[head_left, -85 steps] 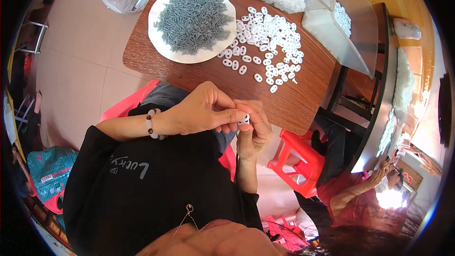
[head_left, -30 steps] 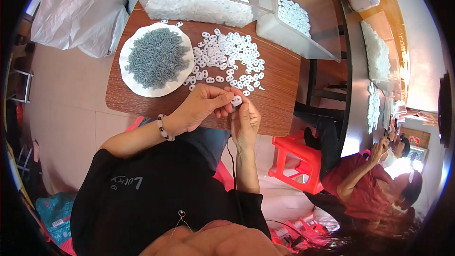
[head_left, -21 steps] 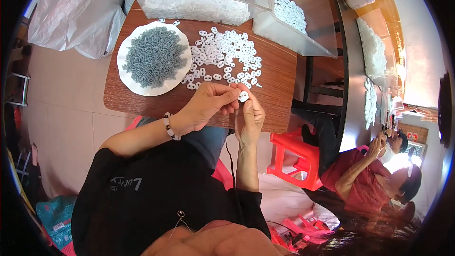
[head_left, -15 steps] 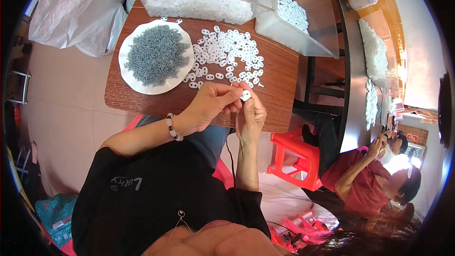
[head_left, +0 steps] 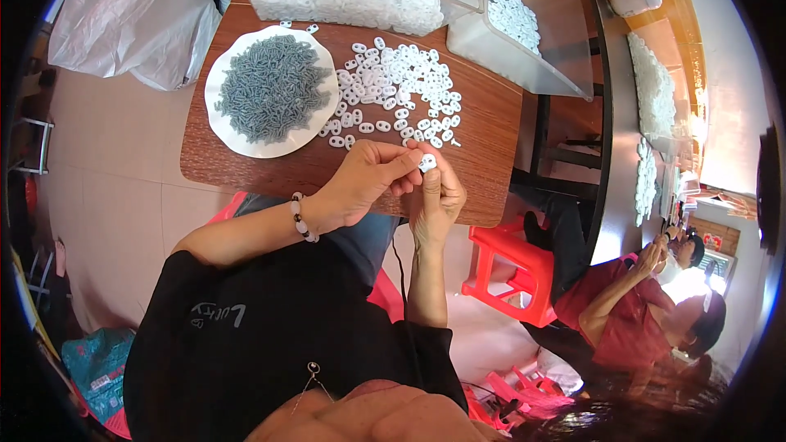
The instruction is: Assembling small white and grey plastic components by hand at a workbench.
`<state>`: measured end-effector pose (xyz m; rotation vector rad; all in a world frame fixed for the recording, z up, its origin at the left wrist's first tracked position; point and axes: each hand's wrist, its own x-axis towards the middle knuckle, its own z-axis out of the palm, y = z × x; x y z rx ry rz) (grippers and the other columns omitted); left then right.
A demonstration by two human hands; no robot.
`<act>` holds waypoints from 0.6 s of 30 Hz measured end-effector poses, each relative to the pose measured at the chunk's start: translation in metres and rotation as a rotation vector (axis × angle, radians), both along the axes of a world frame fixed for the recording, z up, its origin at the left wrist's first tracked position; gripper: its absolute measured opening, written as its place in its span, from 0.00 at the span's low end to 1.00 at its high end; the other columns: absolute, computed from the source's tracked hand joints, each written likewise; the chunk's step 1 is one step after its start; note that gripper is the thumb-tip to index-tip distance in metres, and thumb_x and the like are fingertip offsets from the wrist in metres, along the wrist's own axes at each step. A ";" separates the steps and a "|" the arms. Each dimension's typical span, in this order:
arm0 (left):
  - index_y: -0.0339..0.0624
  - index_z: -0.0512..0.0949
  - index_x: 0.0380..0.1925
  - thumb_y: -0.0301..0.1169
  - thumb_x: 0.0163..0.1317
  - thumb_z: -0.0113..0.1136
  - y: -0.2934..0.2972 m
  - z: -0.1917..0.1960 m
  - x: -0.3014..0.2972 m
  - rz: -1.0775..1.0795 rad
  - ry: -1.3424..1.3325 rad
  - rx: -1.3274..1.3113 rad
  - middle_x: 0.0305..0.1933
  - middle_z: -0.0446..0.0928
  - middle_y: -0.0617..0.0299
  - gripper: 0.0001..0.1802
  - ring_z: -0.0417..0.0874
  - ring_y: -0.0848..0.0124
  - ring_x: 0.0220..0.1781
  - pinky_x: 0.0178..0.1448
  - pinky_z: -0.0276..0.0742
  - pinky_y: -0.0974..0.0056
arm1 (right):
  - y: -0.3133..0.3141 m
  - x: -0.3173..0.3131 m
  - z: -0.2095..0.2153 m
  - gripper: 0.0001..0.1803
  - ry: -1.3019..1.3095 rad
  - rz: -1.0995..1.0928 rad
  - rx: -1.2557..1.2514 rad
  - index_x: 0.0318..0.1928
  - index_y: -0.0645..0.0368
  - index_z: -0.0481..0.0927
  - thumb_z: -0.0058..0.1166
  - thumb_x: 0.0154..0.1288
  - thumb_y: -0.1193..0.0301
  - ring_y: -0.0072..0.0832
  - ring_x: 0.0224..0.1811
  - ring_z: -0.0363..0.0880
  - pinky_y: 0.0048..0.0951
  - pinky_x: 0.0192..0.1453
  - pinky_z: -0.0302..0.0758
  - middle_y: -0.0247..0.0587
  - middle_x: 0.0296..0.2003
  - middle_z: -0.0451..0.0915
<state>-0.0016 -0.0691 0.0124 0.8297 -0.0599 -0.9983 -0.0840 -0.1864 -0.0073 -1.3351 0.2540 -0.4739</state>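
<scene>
A small white oval plastic piece with two holes (head_left: 426, 163) is pinched between the thumb and fingers of my right hand (head_left: 440, 198), above the table's front edge. My left hand (head_left: 375, 178) meets it from the left, thumb and fingertips pressed together against the piece's side; anything small inside that pinch is hidden. Beyond my hands, many more white two-hole pieces (head_left: 401, 74) lie spread over the brown wooden table (head_left: 483, 139). At the left, a white wavy-rimmed plate (head_left: 214, 119) carries a heap of small grey-blue plugs, like wall anchors (head_left: 270, 86).
Two clear plastic bins (head_left: 344, 0) (head_left: 512, 57) of white pieces stand along the far side. White plastic sacks (head_left: 135, 16) are at the far left. To the right are a red stool (head_left: 512, 270), a dark table (head_left: 618, 131) and a seated co-worker in a red shirt (head_left: 630, 327).
The table and everything on it sit slightly higher and further right in the picture. Both hands stay together at the white piece, with only a small shift of the fingers.
</scene>
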 end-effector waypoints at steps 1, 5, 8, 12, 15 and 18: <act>0.39 0.82 0.30 0.35 0.66 0.59 0.000 -0.001 0.000 -0.004 0.010 -0.016 0.28 0.79 0.66 0.12 0.74 0.82 0.27 0.33 0.73 0.77 | 0.000 0.001 -0.001 0.18 0.002 -0.010 -0.013 0.54 0.70 0.75 0.47 0.73 0.67 0.32 0.53 0.76 0.31 0.59 0.70 0.52 0.52 0.78; 0.39 0.82 0.29 0.36 0.66 0.59 0.000 -0.003 -0.001 0.007 0.008 -0.011 0.27 0.78 0.67 0.12 0.74 0.82 0.26 0.32 0.72 0.76 | 0.000 0.002 -0.005 0.19 0.032 -0.026 -0.015 0.53 0.70 0.76 0.47 0.73 0.65 0.30 0.50 0.77 0.29 0.57 0.71 0.51 0.50 0.79; 0.39 0.81 0.29 0.37 0.66 0.59 -0.002 -0.004 -0.002 0.002 0.039 -0.021 0.27 0.78 0.67 0.13 0.74 0.82 0.27 0.32 0.72 0.77 | 0.001 0.002 -0.002 0.19 0.050 -0.041 0.018 0.52 0.69 0.77 0.47 0.73 0.65 0.31 0.50 0.78 0.30 0.56 0.72 0.51 0.48 0.80; 0.39 0.81 0.28 0.37 0.67 0.59 -0.002 -0.006 -0.002 -0.002 0.037 0.002 0.27 0.78 0.67 0.14 0.74 0.82 0.26 0.33 0.72 0.77 | 0.000 0.002 -0.004 0.19 0.059 -0.050 -0.045 0.52 0.69 0.77 0.46 0.74 0.65 0.31 0.50 0.78 0.29 0.56 0.73 0.51 0.48 0.80; 0.39 0.81 0.28 0.38 0.67 0.58 -0.003 -0.005 -0.003 -0.006 0.047 0.004 0.27 0.77 0.68 0.14 0.73 0.82 0.26 0.33 0.72 0.77 | 0.001 0.002 -0.001 0.21 0.057 -0.055 -0.023 0.54 0.71 0.75 0.47 0.73 0.64 0.30 0.47 0.78 0.30 0.52 0.75 0.55 0.49 0.79; 0.39 0.81 0.28 0.37 0.67 0.58 -0.003 -0.006 -0.005 0.003 0.077 -0.013 0.27 0.77 0.68 0.14 0.73 0.83 0.27 0.33 0.71 0.78 | 0.002 0.004 0.005 0.20 0.089 -0.069 -0.082 0.53 0.71 0.75 0.46 0.74 0.64 0.29 0.46 0.78 0.29 0.52 0.75 0.53 0.47 0.80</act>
